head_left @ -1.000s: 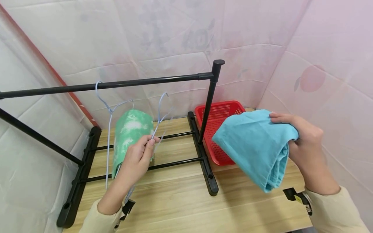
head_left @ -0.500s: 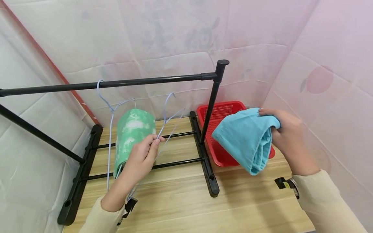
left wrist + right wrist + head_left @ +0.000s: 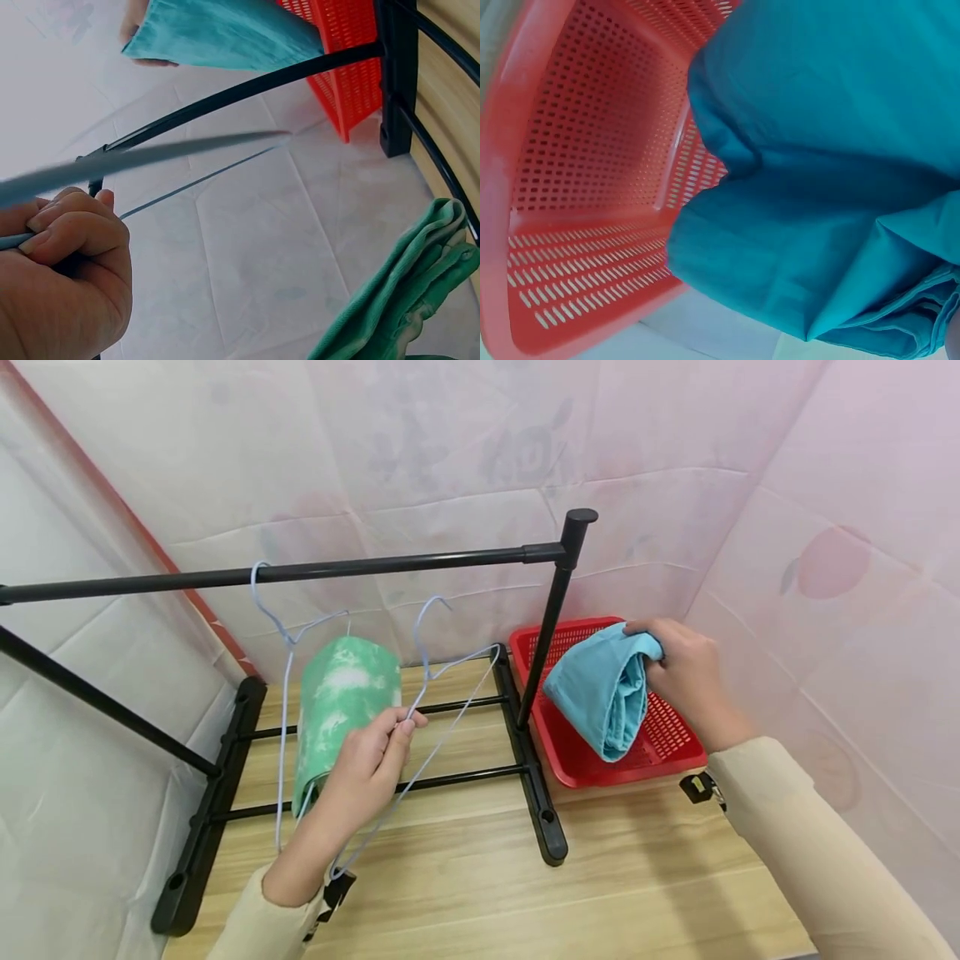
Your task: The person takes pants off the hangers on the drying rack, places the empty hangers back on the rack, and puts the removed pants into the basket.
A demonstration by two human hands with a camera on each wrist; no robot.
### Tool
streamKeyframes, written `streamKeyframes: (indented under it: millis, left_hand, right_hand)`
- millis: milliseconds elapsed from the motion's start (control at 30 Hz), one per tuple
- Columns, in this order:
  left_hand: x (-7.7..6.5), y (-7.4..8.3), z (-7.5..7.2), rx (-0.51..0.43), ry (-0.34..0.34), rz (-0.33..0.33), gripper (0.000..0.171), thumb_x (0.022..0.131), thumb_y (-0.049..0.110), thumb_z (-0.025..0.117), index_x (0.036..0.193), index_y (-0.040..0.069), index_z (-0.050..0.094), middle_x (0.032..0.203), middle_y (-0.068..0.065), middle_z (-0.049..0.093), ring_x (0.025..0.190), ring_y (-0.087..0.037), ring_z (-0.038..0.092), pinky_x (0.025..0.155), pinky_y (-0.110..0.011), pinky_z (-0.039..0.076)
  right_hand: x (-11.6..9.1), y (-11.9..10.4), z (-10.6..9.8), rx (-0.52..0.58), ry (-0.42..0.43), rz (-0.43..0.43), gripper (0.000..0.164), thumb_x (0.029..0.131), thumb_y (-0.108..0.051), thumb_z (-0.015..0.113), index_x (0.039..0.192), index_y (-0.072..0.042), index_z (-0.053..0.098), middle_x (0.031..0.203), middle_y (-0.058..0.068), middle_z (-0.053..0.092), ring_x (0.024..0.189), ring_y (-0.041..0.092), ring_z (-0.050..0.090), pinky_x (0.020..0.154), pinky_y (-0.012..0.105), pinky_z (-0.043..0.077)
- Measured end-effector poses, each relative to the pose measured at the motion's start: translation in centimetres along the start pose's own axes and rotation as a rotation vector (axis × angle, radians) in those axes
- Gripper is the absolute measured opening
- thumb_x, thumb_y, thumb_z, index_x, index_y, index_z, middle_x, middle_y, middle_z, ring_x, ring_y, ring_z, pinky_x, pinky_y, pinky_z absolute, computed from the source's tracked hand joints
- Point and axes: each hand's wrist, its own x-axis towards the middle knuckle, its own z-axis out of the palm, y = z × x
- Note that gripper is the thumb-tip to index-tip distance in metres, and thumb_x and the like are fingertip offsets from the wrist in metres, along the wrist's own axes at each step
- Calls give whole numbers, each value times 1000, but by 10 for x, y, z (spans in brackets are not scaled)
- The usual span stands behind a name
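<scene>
In the head view my right hand (image 3: pixel 686 672) grips a folded turquoise cloth (image 3: pixel 600 685) by its upper right edge, over the red basket (image 3: pixel 573 768). The right wrist view shows the cloth's folds close up beside the basket's perforated wall (image 3: pixel 592 142). My left hand (image 3: pixel 371 760) pinches a light blue wire hanger (image 3: pixel 427 652) near its neck, hook upward, off the rack's rail. In the left wrist view the fingers curl round the wire. Left of that hand hangs a green and white tie-dyed cloth (image 3: pixel 345 693) on a hanger.
A black clothes rack (image 3: pixel 390 566) spans the left and middle, its foot (image 3: pixel 536 802) beside the basket. Another light blue hanger (image 3: pixel 285 643) hooks over the rail. Pale sheets (image 3: pixel 450 468) enclose the wooden table (image 3: pixel 480 893) at the back and sides.
My right hand has moved left with the turquoise cloth, from beside the basket to over it. The hanger in my left hand has turned, so its frame now spreads wider to the right.
</scene>
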Motion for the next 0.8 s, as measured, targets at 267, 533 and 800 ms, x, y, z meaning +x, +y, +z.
streamKeyframes:
  millis: [267,533,800]
  left_hand:
    - [-1,-1,0,-12,-31,-11,21,107,10,44,109,6,65,55,12,37,43,0,31,42,-22,31]
    - [-1,-4,0,13,-29,-7,21,107,9,45,110,5,65,59,12,40,44,1,28,44,-22,32]
    - [-1,-5,0,8,-30,-5,20,107,9,45,110,7,65,55,13,36,43,0,30,43,-21,31]
  right_hand:
    - [10,4,22,-32,-94,35,34,83,3,56,111,-12,69,111,13,71,98,36,66,82,56,52]
    - [11,14,42,-39,-222,40,39,82,4,58,116,-14,66,116,14,69,98,39,64,83,58,51]
    - [-7,20,51,-80,-350,-80,38,83,-1,69,117,-16,65,114,10,69,81,34,63,76,50,55]
